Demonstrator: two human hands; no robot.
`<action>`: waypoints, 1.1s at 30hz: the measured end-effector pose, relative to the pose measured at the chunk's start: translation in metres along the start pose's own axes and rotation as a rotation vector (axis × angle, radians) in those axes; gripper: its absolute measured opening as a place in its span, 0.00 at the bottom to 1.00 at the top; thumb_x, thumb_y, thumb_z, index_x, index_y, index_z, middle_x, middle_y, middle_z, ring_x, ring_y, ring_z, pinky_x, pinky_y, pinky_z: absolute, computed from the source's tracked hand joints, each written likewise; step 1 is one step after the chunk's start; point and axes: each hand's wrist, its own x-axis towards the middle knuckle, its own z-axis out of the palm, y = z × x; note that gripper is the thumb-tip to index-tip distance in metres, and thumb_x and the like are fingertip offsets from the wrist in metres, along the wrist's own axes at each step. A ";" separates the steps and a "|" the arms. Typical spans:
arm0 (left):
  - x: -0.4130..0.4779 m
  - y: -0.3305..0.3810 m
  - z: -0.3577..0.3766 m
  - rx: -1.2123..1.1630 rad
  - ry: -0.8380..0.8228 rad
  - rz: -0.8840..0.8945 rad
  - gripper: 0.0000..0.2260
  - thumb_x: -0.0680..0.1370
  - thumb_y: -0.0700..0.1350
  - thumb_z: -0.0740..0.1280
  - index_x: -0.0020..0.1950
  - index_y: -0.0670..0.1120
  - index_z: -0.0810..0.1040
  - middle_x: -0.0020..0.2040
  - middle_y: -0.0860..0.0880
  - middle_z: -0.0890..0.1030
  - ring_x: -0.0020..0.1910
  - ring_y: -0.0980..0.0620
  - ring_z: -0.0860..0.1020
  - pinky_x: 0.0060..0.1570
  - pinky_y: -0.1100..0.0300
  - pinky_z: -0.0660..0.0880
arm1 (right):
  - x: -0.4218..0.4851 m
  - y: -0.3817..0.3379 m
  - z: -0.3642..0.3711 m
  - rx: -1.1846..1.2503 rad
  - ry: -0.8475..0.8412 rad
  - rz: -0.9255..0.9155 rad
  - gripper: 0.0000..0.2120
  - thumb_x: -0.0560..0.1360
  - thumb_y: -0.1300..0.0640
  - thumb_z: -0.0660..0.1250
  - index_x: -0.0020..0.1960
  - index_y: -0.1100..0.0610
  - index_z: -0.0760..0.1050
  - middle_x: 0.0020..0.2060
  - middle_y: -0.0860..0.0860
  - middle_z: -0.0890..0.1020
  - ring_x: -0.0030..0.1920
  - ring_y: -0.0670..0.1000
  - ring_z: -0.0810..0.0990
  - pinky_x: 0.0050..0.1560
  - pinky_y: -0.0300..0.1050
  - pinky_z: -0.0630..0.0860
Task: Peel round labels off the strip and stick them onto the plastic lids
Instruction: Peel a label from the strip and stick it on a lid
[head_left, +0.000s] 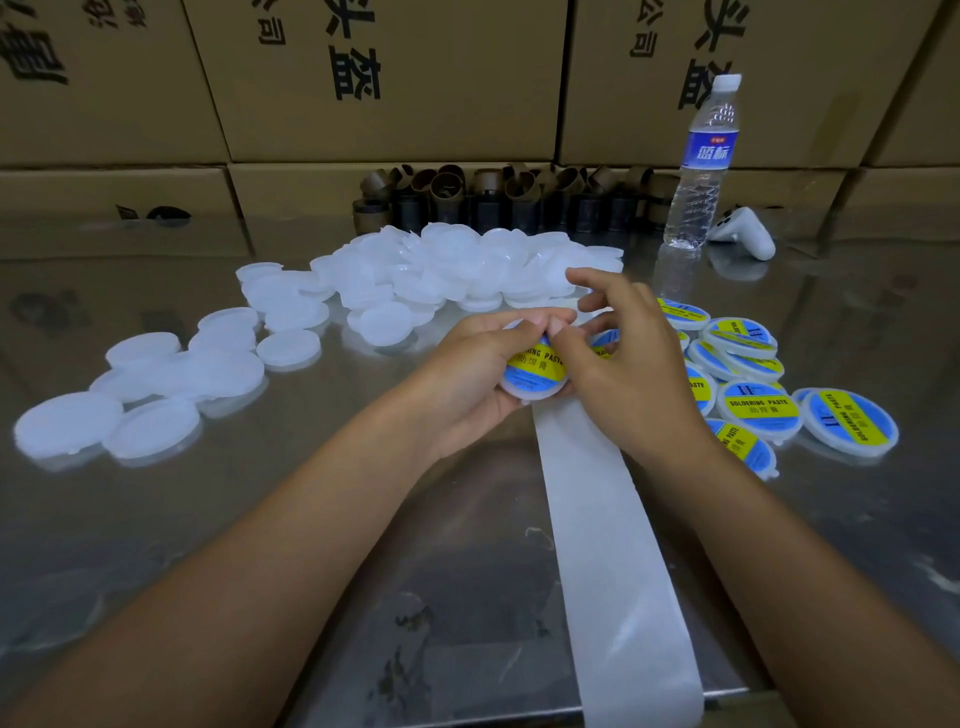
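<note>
My left hand (470, 371) holds a white plastic lid (535, 387) from below, thumb on its top edge. A blue and yellow round label (537, 366) lies on that lid. My right hand (626, 364) is over the lid's right side, its thumb pressing the label's upper edge beside my left thumb, the other fingers spread loosely above. The white backing strip (608, 545) runs from under my hands to the table's near edge. Plain white lids (415, 270) are heaped behind and to the left. Labelled lids (761, 408) lie to the right.
A water bottle (701, 161) stands at the back right with a white controller (745, 231) beside it. Brown cardboard tape cores (498, 197) line the back of the shiny metal table (260, 519). Cardboard boxes (374, 78) form a wall behind.
</note>
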 end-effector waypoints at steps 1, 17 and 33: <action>0.000 0.000 0.000 0.008 -0.008 0.021 0.11 0.82 0.39 0.57 0.50 0.42 0.79 0.42 0.47 0.85 0.41 0.52 0.84 0.39 0.61 0.80 | 0.000 0.000 0.000 0.008 -0.002 0.016 0.18 0.75 0.58 0.67 0.64 0.51 0.72 0.51 0.49 0.72 0.46 0.44 0.74 0.45 0.34 0.71; 0.003 -0.002 -0.006 0.072 -0.023 0.147 0.10 0.81 0.45 0.60 0.56 0.47 0.79 0.52 0.47 0.83 0.51 0.50 0.81 0.57 0.55 0.75 | 0.004 -0.001 -0.002 0.103 -0.016 0.056 0.06 0.78 0.57 0.65 0.44 0.57 0.79 0.36 0.51 0.81 0.37 0.48 0.78 0.41 0.41 0.74; 0.002 -0.003 -0.008 0.188 0.032 0.176 0.09 0.79 0.43 0.64 0.56 0.42 0.80 0.48 0.46 0.84 0.47 0.54 0.82 0.48 0.64 0.78 | 0.003 -0.003 -0.004 0.129 -0.047 0.086 0.10 0.76 0.54 0.67 0.48 0.62 0.79 0.35 0.63 0.80 0.37 0.61 0.78 0.38 0.50 0.73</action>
